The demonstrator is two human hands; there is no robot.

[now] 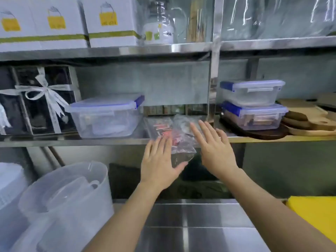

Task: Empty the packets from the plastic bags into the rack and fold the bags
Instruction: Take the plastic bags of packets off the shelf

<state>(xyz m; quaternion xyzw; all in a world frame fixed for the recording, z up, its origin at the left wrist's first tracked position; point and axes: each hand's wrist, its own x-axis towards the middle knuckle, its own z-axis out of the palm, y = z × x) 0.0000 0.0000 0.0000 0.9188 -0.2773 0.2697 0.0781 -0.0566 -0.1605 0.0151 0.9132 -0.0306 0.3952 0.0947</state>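
Both my hands are up at the middle shelf of the rack (109,140), and neither one is gripping anything. My left hand (160,160) is flat with straight fingers, lying along the left edge of the clear plastic bag (181,140), thumb against its near corner. My right hand (216,151) is spread wide too, fingers reaching over the bag's right side (whether they press on it, I can't tell). The bag lies on the shelf with its near end hanging over the front edge, red packets (162,127) showing inside. Just left of it sits a clear lidded container (107,117). To the right, past the steel post (211,88), are two stacked containers (252,104).
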